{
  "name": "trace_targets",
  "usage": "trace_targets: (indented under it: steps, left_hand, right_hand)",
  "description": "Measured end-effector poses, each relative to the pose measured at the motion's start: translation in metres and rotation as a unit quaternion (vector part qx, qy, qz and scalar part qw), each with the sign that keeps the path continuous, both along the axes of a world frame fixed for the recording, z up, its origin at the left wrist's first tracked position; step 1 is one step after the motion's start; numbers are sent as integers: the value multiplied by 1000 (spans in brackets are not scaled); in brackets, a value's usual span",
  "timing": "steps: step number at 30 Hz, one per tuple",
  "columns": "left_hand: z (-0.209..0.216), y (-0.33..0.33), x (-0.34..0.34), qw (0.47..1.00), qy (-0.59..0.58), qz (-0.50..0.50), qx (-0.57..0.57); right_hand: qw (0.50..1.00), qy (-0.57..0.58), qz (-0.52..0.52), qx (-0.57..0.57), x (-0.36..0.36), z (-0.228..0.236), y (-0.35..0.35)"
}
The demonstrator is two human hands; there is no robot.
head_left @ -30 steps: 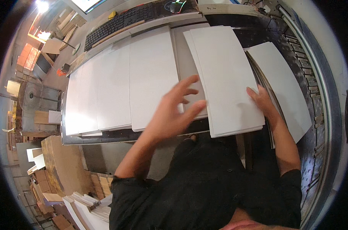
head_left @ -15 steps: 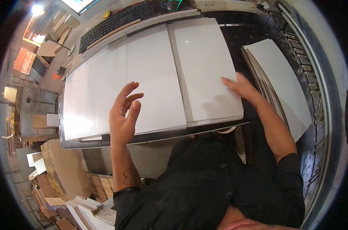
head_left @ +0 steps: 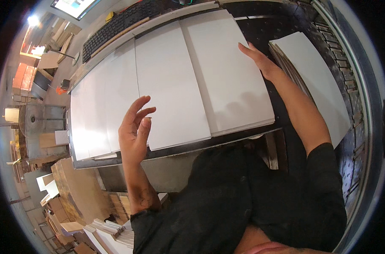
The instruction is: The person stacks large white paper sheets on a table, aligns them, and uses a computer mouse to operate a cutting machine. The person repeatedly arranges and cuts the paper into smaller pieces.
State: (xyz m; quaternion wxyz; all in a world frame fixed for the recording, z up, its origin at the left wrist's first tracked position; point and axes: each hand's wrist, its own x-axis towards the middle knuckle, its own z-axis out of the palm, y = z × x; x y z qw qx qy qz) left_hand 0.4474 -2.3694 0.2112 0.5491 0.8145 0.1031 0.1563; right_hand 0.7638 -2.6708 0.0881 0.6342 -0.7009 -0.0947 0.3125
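Several white panels lie side by side on a black table [head_left: 175,146]. The rightmost white panel [head_left: 226,72] sits on a stack, with layered edges at its near end. My right hand [head_left: 262,61] is at this panel's right edge, toward the far end, its thumb over the top face and the fingers stretched along the edge. My left hand [head_left: 134,133] hovers over the near part of the middle white panel [head_left: 169,84], fingers loosely bent and apart, holding nothing. Right of my right forearm lies another stack of white panels [head_left: 313,76] with brownish edges.
A black keyboard [head_left: 120,27] and a screen [head_left: 76,5] are beyond the table's far edge. A metal rail [head_left: 349,51] curves along the right. At lower left are a large brown board [head_left: 78,188] and stacked panel pieces [head_left: 110,233]. A fan [head_left: 32,120] stands at left.
My right hand has slid away from me along the panel's right edge. My left hand has shifted slightly left and nearer. The view has tilted a little.
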Motion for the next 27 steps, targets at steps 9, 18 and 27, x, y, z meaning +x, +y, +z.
trace_targets:
  steps: [9,18,27]
  left_hand:
    - [-6,-68,47,983,-48,-166,-61]
    - [-54,-251,70,774,227,-483,-342]
    - [-105,-353,118,785,324,-424,-316]
  right_hand:
    - [904,-336,-74,-253,27,22,-109]
    - [747,-255,-133,-600,-27,33,-354]
    - [762,-243,-164,-577,-62,32,-360]
